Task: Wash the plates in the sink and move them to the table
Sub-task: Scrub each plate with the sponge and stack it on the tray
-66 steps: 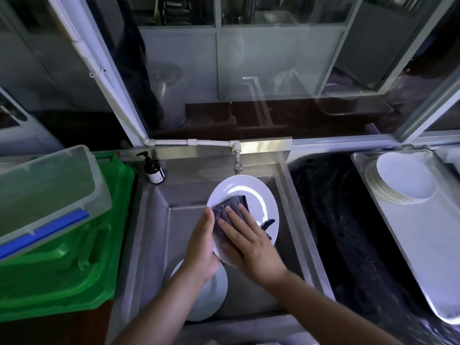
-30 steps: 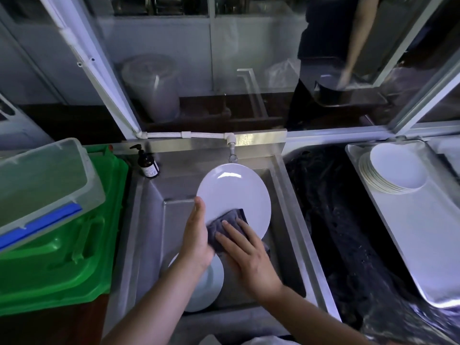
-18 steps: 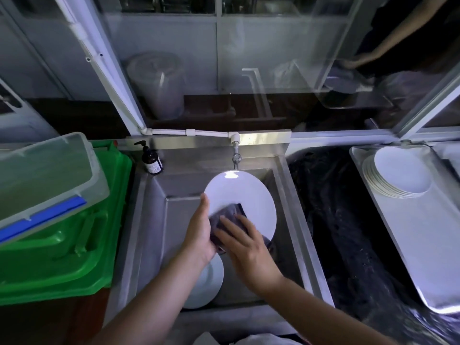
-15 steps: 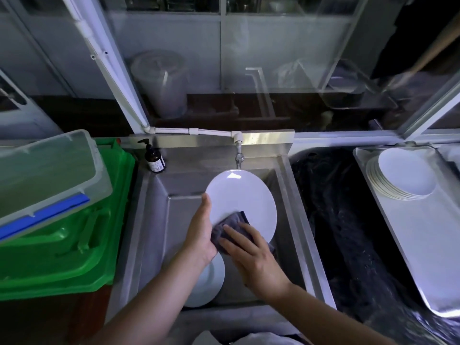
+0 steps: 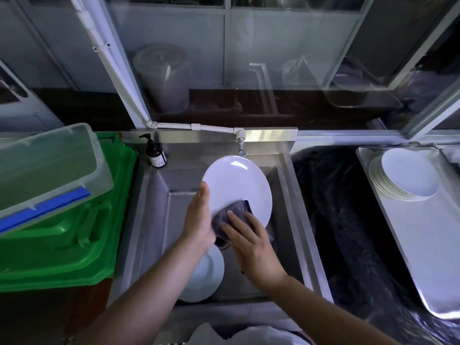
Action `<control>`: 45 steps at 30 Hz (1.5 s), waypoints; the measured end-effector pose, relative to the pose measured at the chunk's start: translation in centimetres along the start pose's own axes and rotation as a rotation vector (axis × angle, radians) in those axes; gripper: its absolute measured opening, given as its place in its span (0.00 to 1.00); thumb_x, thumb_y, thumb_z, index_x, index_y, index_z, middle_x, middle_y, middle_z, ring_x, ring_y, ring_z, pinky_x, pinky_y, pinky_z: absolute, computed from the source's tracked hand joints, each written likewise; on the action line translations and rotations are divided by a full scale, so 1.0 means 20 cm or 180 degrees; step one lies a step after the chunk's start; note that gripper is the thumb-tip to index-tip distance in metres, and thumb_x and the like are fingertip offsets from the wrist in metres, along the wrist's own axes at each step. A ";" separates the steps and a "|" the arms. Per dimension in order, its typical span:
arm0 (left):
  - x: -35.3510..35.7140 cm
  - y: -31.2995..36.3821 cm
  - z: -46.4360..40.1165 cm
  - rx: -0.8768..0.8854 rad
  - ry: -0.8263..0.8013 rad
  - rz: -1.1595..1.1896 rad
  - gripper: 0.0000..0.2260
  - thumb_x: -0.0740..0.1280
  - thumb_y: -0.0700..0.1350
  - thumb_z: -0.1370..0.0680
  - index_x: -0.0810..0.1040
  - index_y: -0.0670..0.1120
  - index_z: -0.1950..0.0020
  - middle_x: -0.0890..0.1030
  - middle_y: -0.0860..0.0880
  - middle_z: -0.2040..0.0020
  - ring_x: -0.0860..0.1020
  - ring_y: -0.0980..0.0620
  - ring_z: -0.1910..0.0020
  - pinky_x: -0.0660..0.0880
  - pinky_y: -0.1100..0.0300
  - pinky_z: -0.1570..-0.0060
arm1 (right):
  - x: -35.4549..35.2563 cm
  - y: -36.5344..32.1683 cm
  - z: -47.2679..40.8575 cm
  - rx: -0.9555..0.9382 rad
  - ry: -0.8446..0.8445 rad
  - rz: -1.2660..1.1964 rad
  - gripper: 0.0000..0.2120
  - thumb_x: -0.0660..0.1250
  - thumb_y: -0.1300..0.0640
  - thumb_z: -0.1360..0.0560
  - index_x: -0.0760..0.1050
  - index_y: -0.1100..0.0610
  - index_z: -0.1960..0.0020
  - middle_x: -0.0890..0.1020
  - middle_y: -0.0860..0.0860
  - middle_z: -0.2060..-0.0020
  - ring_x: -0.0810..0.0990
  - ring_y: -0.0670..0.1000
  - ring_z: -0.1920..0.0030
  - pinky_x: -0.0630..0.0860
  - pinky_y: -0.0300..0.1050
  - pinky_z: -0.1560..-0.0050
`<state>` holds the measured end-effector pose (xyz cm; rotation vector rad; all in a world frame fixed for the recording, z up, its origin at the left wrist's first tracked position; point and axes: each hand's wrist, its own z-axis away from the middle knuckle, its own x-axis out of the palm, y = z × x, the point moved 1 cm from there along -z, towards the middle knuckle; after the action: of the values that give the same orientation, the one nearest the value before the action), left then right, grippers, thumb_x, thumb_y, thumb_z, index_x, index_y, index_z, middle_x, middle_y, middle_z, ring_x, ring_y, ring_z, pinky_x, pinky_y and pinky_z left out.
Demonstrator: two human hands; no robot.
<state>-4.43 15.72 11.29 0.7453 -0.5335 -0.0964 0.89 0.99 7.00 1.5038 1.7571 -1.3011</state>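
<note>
Steel sink point(image 5: 159, 220): fills the centre; the tap point(image 5: 241, 146) stands at its 12 o'clock edge.
Held plate point(image 5: 236, 185): white, tilted up above the basin, under the tap.
Left hand point(image 5: 199, 220): fingers closed on the plate's 9 o'clock rim.
Right hand point(image 5: 251, 245): fingers flat, pressing a grey cloth point(image 5: 230, 215) on the plate's 6 o'clock part.
Second plate point(image 5: 204, 277): lies in the basin at 6 o'clock, partly under the left arm.
Washed stack point(image 5: 404, 174): on a tray point(image 5: 423, 245) at 3 o'clock.
Soap bottle point(image 5: 154, 151): at 11 o'clock of the sink.
</note>
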 end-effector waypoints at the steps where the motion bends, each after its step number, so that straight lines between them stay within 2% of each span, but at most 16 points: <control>1: 0.00 -0.01 0.00 -0.0030 -0.0035 0.0032 0.35 0.67 0.68 0.26 0.78 0.42 0.32 0.84 0.38 0.40 0.83 0.37 0.41 0.83 0.48 0.52 | 0.01 0.04 -0.04 -0.0084 0.0028 0.0047 0.24 0.67 0.66 0.23 0.73 0.57 0.27 0.71 0.53 0.25 0.66 0.57 0.23 0.64 0.63 0.26; 3: -0.01 -0.06 0.02 -0.0033 -0.0127 0.0061 0.32 0.66 0.65 0.24 0.78 0.41 0.32 0.83 0.39 0.38 0.83 0.40 0.39 0.81 0.48 0.44 | 0.03 0.12 -0.17 0.0054 0.0186 0.0030 0.22 0.66 0.65 0.23 0.75 0.58 0.29 0.74 0.54 0.28 0.66 0.54 0.24 0.65 0.60 0.26; 8: -0.01 -0.13 0.03 -0.0006 -0.0116 -0.0242 0.21 0.61 0.58 0.17 0.79 0.46 0.31 0.84 0.44 0.39 0.83 0.45 0.40 0.76 0.43 0.34 | 0.04 0.26 -0.37 0.0965 0.0330 -0.0008 0.24 0.66 0.64 0.20 0.72 0.52 0.26 0.70 0.51 0.25 0.67 0.63 0.27 0.67 0.61 0.28; 10: -0.01 -0.09 0.00 0.0062 -0.0099 -0.0081 0.26 0.63 0.61 0.19 0.78 0.44 0.30 0.83 0.41 0.37 0.82 0.42 0.38 0.76 0.42 0.35 | 0.04 0.20 -0.30 0.0709 0.0396 0.0077 0.23 0.67 0.65 0.21 0.73 0.55 0.27 0.72 0.52 0.26 0.68 0.60 0.26 0.68 0.62 0.29; 13: -0.03 -0.04 -0.04 0.0134 0.0005 0.0117 0.42 0.74 0.70 0.34 0.78 0.42 0.31 0.82 0.39 0.36 0.81 0.37 0.37 0.75 0.34 0.36 | 0.04 0.10 -0.06 0.0108 0.0107 0.0053 0.19 0.62 0.61 0.18 0.75 0.57 0.28 0.71 0.53 0.25 0.69 0.59 0.25 0.65 0.63 0.27; 15: -0.04 -0.05 -0.06 0.0107 -0.0025 0.0065 0.46 0.77 0.72 0.39 0.78 0.43 0.31 0.82 0.39 0.37 0.81 0.36 0.38 0.75 0.33 0.37 | 0.03 0.10 0.00 -0.0007 -0.0031 0.0004 0.19 0.62 0.60 0.18 0.75 0.56 0.28 0.70 0.52 0.25 0.68 0.60 0.25 0.64 0.62 0.26; 18: -0.03 -0.10 0.00 0.0111 -0.0021 -0.0129 0.28 0.70 0.64 0.24 0.81 0.44 0.36 0.85 0.41 0.41 0.83 0.41 0.41 0.77 0.39 0.36 | 0.01 0.17 -0.19 0.0124 0.0306 0.0070 0.20 0.66 0.64 0.21 0.77 0.58 0.30 0.73 0.52 0.27 0.65 0.54 0.25 0.67 0.59 0.29; 19: -0.02 -0.12 0.01 0.0091 0.0004 -0.0272 0.21 0.65 0.60 0.19 0.82 0.46 0.38 0.86 0.43 0.43 0.84 0.43 0.43 0.78 0.42 0.37 | 0.00 0.21 -0.28 0.0402 0.0508 0.0095 0.20 0.68 0.66 0.22 0.77 0.58 0.31 0.74 0.52 0.28 0.65 0.55 0.27 0.68 0.58 0.30; 21: 0.01 -0.14 0.02 -0.0005 -0.0030 -0.0377 0.18 0.61 0.58 0.16 0.82 0.48 0.38 0.86 0.46 0.44 0.85 0.46 0.45 0.79 0.45 0.40 | -0.01 0.28 -0.42 0.0977 0.0569 0.0111 0.21 0.68 0.66 0.21 0.76 0.55 0.30 0.73 0.51 0.27 0.68 0.62 0.30 0.68 0.58 0.30; 24: 0.03 -0.09 0.00 0.0163 0.0091 -0.0186 0.21 0.63 0.60 0.18 0.81 0.45 0.36 0.86 0.43 0.42 0.85 0.45 0.45 0.80 0.46 0.41 | 0.05 0.27 -0.37 0.0920 0.0305 0.0151 0.21 0.65 0.63 0.19 0.74 0.53 0.27 0.73 0.52 0.26 0.70 0.64 0.29 0.67 0.61 0.28; 27: 0.01 -0.02 -0.07 0.0348 0.0206 0.0111 0.35 0.72 0.67 0.30 0.79 0.43 0.33 0.84 0.40 0.39 0.82 0.37 0.39 0.76 0.34 0.37 | 0.02 0.14 -0.16 0.0533 0.0166 0.0104 0.19 0.58 0.55 0.16 0.75 0.54 0.28 0.73 0.52 0.26 0.69 0.63 0.28 0.66 0.60 0.26; 31: 0.00 -0.02 -0.05 0.0331 0.0165 0.0113 0.27 0.64 0.63 0.20 0.79 0.43 0.33 0.84 0.41 0.39 0.83 0.39 0.41 0.78 0.37 0.39 | 0.03 0.20 -0.13 0.0131 -0.0132 0.0163 0.21 0.59 0.57 0.19 0.74 0.53 0.27 0.71 0.51 0.25 0.69 0.62 0.27 0.64 0.63 0.26; 35: 0.03 -0.12 0.00 0.0114 -0.0019 -0.0219 0.18 0.61 0.58 0.16 0.81 0.48 0.38 0.87 0.46 0.44 0.86 0.47 0.49 0.82 0.52 0.55 | 0.01 0.38 -0.38 0.1004 0.0320 0.0226 0.21 0.65 0.63 0.21 0.74 0.55 0.28 0.73 0.55 0.27 0.70 0.67 0.32 0.71 0.65 0.34; 37: 0.03 -0.13 0.00 0.0106 0.0016 -0.0239 0.17 0.61 0.58 0.16 0.82 0.49 0.40 0.87 0.47 0.47 0.87 0.48 0.52 0.82 0.54 0.61 | 0.00 0.40 -0.39 0.0986 0.0303 0.0322 0.22 0.67 0.66 0.22 0.74 0.59 0.28 0.73 0.58 0.27 0.70 0.67 0.33 0.71 0.67 0.35; 41: 0.02 -0.09 -0.04 0.0369 0.0162 -0.0179 0.18 0.63 0.58 0.17 0.81 0.46 0.40 0.86 0.43 0.43 0.85 0.41 0.45 0.82 0.43 0.47 | 0.02 0.29 -0.17 0.0769 0.0325 0.0265 0.19 0.57 0.57 0.16 0.74 0.61 0.28 0.73 0.60 0.28 0.72 0.65 0.32 0.71 0.63 0.33; 45: -0.03 -0.10 -0.04 0.0330 0.0184 -0.0156 0.19 0.62 0.59 0.17 0.80 0.46 0.37 0.85 0.43 0.41 0.83 0.40 0.42 0.80 0.41 0.42 | 0.03 0.22 0.00 0.0564 0.0014 0.0079 0.22 0.49 0.52 0.13 0.74 0.59 0.28 0.72 0.57 0.27 0.71 0.64 0.30 0.72 0.63 0.35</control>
<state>-4.33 14.90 9.37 0.8599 -0.4679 -0.0929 4.79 0.93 4.96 1.6190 1.6568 -1.4746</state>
